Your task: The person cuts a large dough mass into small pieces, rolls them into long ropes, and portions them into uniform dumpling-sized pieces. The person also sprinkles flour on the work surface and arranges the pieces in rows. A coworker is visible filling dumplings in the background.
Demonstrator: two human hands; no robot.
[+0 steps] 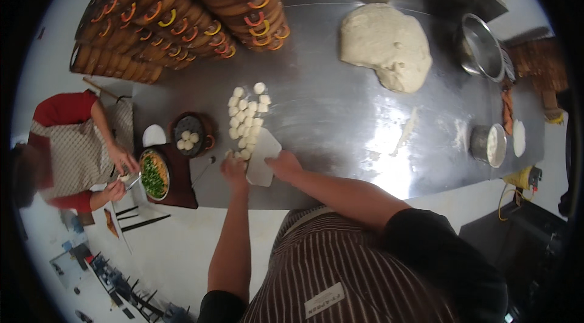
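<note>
My right hand grips the edge of a white flat dough scraper, which lies against the right side of a cluster of small cut dough pieces. At the near end of that cluster is my left hand, its fingertips at the closest pieces. Whether those fingers pinch a piece is too small to make out. Farther off on the steel worktable sits a large mound of soft dough.
Bamboo steamers are stacked at the back left. A round steamer holds several dough balls. Beside it, a co-worker handles dough over a bowl of chopped green and orange filling. Metal bowls and a flour pot stand right.
</note>
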